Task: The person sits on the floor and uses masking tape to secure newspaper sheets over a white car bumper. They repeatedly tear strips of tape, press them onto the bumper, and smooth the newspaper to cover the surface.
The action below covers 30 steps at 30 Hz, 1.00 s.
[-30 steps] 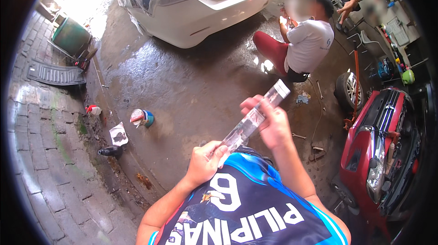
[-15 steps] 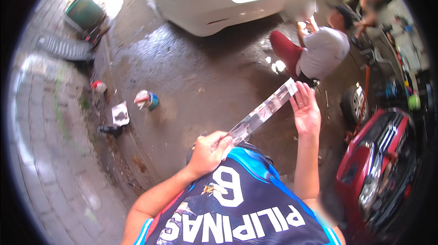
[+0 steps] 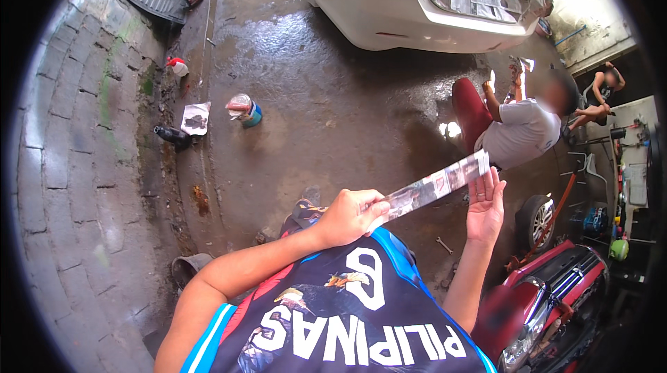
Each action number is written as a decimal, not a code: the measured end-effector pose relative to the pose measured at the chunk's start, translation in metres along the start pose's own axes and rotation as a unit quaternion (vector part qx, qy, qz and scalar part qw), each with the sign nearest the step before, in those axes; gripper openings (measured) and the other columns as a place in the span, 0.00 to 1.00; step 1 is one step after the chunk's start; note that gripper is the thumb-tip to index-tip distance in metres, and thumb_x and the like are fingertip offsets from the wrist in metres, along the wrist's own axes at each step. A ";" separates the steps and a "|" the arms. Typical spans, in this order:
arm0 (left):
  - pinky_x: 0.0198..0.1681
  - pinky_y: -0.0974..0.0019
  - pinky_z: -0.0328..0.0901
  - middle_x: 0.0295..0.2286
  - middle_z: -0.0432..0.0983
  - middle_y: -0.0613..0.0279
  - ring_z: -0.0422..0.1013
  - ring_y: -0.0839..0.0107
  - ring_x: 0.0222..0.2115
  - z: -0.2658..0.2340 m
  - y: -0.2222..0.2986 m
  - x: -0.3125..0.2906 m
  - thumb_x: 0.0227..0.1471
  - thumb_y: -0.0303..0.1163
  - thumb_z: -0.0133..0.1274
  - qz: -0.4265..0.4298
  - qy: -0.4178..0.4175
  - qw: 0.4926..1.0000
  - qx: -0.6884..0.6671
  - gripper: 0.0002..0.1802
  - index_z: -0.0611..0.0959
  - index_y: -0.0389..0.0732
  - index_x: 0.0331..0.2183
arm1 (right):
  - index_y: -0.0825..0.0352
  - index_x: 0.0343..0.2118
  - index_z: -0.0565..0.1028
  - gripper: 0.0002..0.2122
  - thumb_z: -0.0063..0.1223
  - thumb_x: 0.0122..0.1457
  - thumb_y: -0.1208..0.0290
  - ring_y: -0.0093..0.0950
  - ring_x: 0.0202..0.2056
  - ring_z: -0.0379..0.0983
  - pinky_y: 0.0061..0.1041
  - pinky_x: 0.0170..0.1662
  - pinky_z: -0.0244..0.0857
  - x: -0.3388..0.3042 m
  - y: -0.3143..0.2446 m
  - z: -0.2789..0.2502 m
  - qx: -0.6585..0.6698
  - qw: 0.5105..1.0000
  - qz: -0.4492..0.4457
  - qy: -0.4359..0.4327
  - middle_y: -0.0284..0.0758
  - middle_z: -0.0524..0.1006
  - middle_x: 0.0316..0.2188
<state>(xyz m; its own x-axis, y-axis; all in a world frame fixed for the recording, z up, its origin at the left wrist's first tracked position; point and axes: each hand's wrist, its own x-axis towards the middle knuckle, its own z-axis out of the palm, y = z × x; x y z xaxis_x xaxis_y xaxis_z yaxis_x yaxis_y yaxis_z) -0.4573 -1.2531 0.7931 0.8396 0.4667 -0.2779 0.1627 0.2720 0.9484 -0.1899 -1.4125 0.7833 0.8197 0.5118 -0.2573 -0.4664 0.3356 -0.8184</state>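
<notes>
A long strip of folded newspaper (image 3: 434, 187) slants up to the right in front of my chest. Closed around its lower left end, my left hand (image 3: 353, 216) pinches the paper between thumb and fingers. My right hand (image 3: 485, 206) has its palm turned up and its fingers stretched out. Those fingertips lie at or just behind the strip's far end; whether they touch it I cannot tell.
A white car (image 3: 410, 22) with newspaper on its rear window stands ahead. Nearby sits a person in a grey shirt (image 3: 521, 133). A wheel (image 3: 536, 222) and a red car front (image 3: 556, 289) are at right. A paint can (image 3: 244, 110) stands left.
The view has shifted, so the white car and the seated person sit farther right. My left hand still grips the strip, which now lies at a flatter slant; my right hand stays open by its end.
</notes>
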 end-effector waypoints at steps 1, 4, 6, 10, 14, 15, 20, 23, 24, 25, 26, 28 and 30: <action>0.23 0.73 0.62 0.20 0.75 0.70 0.67 0.84 0.19 0.000 0.001 0.002 0.66 0.33 0.53 0.011 0.012 1.000 -0.003 0.13 0.84 0.32 0.37 | 0.70 0.61 0.68 0.26 0.40 0.73 0.51 0.35 0.61 0.70 0.44 0.66 0.64 -0.006 0.005 0.008 -0.021 0.999 -0.031 0.001 0.42 0.75 0.59; 0.23 0.73 0.63 0.21 0.75 0.69 0.68 0.83 0.20 0.000 0.002 0.009 0.67 0.34 0.53 -0.005 0.025 0.995 -0.095 0.13 0.83 0.32 0.38 | 0.69 0.53 0.73 0.22 0.47 0.71 0.52 0.32 0.48 0.79 0.40 0.56 0.74 -0.044 0.043 0.051 -0.069 0.987 0.131 -0.058 0.38 0.80 0.50; 0.24 0.73 0.63 0.21 0.75 0.69 0.68 0.83 0.19 -0.004 0.001 0.009 0.67 0.34 0.52 -0.024 0.016 0.998 -0.059 0.13 0.83 0.33 0.38 | 0.72 0.50 0.77 0.17 0.49 0.72 0.60 0.32 0.47 0.80 0.36 0.53 0.74 -0.060 0.063 0.075 -0.075 0.976 0.144 -0.144 0.42 0.82 0.46; 0.23 0.74 0.62 0.20 0.75 0.68 0.68 0.83 0.20 -0.020 -0.003 -0.004 0.67 0.34 0.52 -0.067 -0.013 0.996 -0.052 0.13 0.82 0.33 0.38 | 0.76 0.49 0.76 0.16 0.49 0.72 0.66 0.35 0.50 0.80 0.35 0.55 0.74 -0.029 0.045 0.078 -0.022 0.988 0.063 -0.139 0.46 0.81 0.48; 0.43 0.61 0.68 0.30 0.80 0.62 0.76 0.69 0.34 -0.031 0.001 -0.001 0.62 0.41 0.59 0.084 0.061 0.980 0.172 0.18 0.82 0.34 0.42 | 0.75 0.49 0.78 0.14 0.51 0.70 0.68 0.33 0.51 0.79 0.35 0.58 0.71 -0.025 0.040 0.075 -0.071 0.988 0.048 -0.129 0.47 0.80 0.51; 0.49 0.58 0.66 0.34 0.81 0.61 0.76 0.65 0.40 -0.033 0.003 0.005 0.59 0.43 0.61 0.176 0.133 0.935 0.277 0.20 0.82 0.35 0.42 | 0.75 0.49 0.79 0.14 0.52 0.70 0.69 0.32 0.52 0.78 0.35 0.60 0.69 -0.031 0.044 0.079 -0.095 0.982 0.043 -0.157 0.47 0.79 0.52; 0.59 0.52 0.60 0.41 0.82 0.57 0.73 0.55 0.50 -0.041 0.022 0.022 0.54 0.45 0.65 0.263 0.079 0.918 0.286 0.22 0.84 0.38 0.41 | 0.74 0.54 0.78 0.16 0.56 0.67 0.70 0.36 0.67 0.61 0.39 0.71 0.49 -0.064 0.065 0.108 -0.181 0.947 -0.009 -0.267 0.44 0.69 0.65; 0.58 0.55 0.61 0.31 0.82 0.60 0.75 0.62 0.46 -0.036 0.032 0.020 0.55 0.41 0.66 0.065 0.018 0.996 0.053 0.18 0.84 0.36 0.38 | 0.75 0.54 0.77 0.16 0.54 0.68 0.71 0.37 0.66 0.63 0.40 0.69 0.53 -0.062 0.061 0.119 -0.139 0.957 0.005 -0.256 0.47 0.68 0.65; 0.59 0.56 0.61 0.29 0.82 0.60 0.76 0.62 0.46 -0.034 0.034 0.019 0.55 0.40 0.67 0.021 0.009 0.999 -0.037 0.18 0.84 0.35 0.38 | 0.76 0.55 0.76 0.17 0.53 0.68 0.70 0.37 0.66 0.64 0.40 0.69 0.54 -0.060 0.058 0.120 -0.127 0.959 0.010 -0.254 0.48 0.68 0.65; 0.54 0.59 0.65 0.31 0.83 0.60 0.76 0.67 0.43 -0.032 0.035 0.020 0.55 0.37 0.67 0.053 0.034 0.998 -0.001 0.16 0.83 0.34 0.37 | 0.76 0.55 0.76 0.17 0.53 0.68 0.70 0.38 0.62 0.68 0.40 0.66 0.60 -0.058 0.054 0.121 -0.103 0.963 0.061 -0.242 0.48 0.69 0.64; 0.53 0.60 0.67 0.31 0.83 0.60 0.77 0.68 0.42 -0.030 0.036 0.021 0.55 0.36 0.67 0.127 0.072 0.989 0.003 0.15 0.83 0.35 0.37 | 0.76 0.54 0.77 0.17 0.53 0.68 0.69 0.37 0.61 0.70 0.39 0.64 0.62 -0.057 0.051 0.122 -0.113 0.957 0.068 -0.259 0.49 0.69 0.64; 0.49 0.64 0.69 0.31 0.83 0.59 0.77 0.71 0.39 -0.028 0.035 0.025 0.56 0.34 0.65 0.226 0.133 0.964 0.029 0.13 0.83 0.35 0.38 | 0.76 0.54 0.77 0.17 0.54 0.68 0.68 0.36 0.58 0.72 0.38 0.62 0.65 -0.057 0.047 0.124 -0.128 0.950 0.054 -0.280 0.49 0.69 0.64; 0.44 0.69 0.70 0.32 0.84 0.60 0.77 0.76 0.36 -0.031 0.033 0.029 0.58 0.31 0.64 0.213 0.068 0.974 -0.044 0.10 0.84 0.35 0.39 | 0.75 0.54 0.78 0.17 0.56 0.67 0.70 0.32 0.58 0.71 0.36 0.65 0.60 -0.058 0.048 0.128 -0.127 0.951 0.041 -0.280 0.45 0.74 0.60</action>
<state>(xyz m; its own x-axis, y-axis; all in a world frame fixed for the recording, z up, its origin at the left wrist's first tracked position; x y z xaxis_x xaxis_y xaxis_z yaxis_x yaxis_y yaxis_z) -0.4435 -1.2044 0.8120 0.7434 0.6590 0.1144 -0.2354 0.0977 0.9670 -0.3023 -1.3243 0.8247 0.4451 0.8927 -0.0704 -0.3683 0.1108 -0.9231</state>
